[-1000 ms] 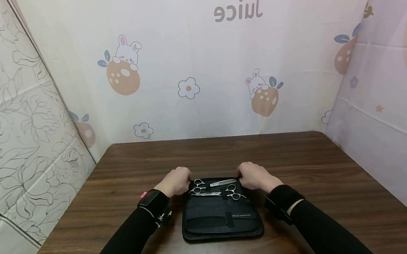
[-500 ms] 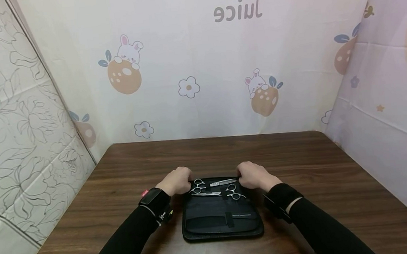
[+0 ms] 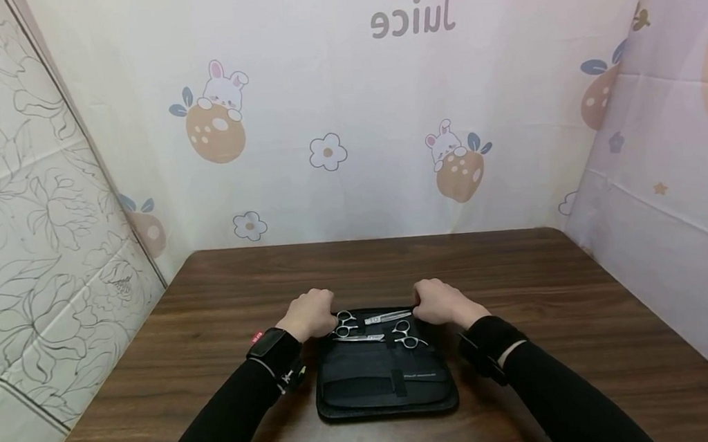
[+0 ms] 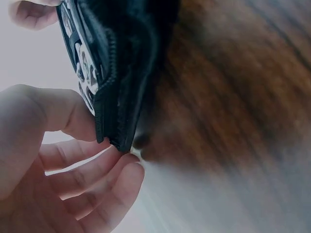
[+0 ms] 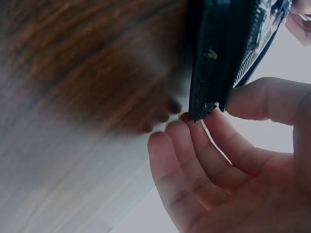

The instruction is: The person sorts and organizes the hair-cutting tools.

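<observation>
A black zip-edged scissors case (image 3: 365,363) lies on the table with its inner side up. Tucked under its straps are hairdressing scissors (image 3: 408,342) and toothed thinning scissors (image 3: 389,317), all silver; a dark comb (image 3: 421,376) sits in the lower pocket. My left hand (image 3: 308,314) grips the far left corner, thumb (image 4: 73,114) on the upper face and fingertips around the edge. At the far right corner, my right hand (image 3: 443,302) pinches the rim the same way, its thumb (image 5: 265,98) on top and other fingers (image 5: 182,145) below.
The brown wooden table (image 3: 520,270) extends around the case on all sides. A patterned cloth (image 3: 332,98) hangs behind its far edge, and more cloth (image 3: 686,153) hangs along the right. Both wrists wear black bands (image 3: 491,346).
My left wrist has shifted slightly to the right, and the right hand has barely moved. Both hands keep hold of the far corners; the scissors case stays in place.
</observation>
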A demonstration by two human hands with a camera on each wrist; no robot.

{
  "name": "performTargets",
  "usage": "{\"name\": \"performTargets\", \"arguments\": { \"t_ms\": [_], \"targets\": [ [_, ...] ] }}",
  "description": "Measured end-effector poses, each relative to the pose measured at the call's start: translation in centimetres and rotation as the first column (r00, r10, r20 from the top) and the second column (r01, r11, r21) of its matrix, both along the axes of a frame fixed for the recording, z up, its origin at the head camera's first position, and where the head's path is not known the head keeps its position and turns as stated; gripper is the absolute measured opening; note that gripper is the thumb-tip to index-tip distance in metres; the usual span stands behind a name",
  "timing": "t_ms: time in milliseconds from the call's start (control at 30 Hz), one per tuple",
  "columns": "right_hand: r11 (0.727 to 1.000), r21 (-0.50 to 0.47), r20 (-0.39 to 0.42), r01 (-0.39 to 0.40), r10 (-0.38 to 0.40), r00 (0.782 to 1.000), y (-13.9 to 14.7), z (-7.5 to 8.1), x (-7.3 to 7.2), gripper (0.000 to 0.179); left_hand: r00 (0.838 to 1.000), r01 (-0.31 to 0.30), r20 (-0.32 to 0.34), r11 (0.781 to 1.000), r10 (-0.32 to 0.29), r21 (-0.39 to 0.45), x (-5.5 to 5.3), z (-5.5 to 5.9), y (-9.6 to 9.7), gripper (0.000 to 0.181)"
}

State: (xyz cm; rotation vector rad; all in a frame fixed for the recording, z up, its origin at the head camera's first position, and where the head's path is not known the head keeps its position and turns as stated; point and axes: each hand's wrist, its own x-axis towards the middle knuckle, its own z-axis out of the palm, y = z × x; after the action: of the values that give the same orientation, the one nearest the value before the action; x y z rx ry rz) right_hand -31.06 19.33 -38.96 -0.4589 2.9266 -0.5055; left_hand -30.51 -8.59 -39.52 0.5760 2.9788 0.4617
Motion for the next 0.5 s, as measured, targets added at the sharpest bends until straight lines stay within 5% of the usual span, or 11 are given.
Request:
{"name": "performTargets", "arguments": {
  "t_ms": [233,500],
  "targets": [
    [0.996,-0.085,0.023,-0.003,0.005,1.000,0.0,0.5,0.0,0.020,1.000,0.008,0.011,0.999,-0.008,0.041,-0.6,0.7,-0.3,0.012],
    [0.991,-0.136,0.098,-0.008,0.022,0.995,0.2,0.8,0.0,0.031,0.975,0.036,0.207,0.980,-0.077,0.196,-1.2,1.1,-1.1,0.024]
  ]
}}
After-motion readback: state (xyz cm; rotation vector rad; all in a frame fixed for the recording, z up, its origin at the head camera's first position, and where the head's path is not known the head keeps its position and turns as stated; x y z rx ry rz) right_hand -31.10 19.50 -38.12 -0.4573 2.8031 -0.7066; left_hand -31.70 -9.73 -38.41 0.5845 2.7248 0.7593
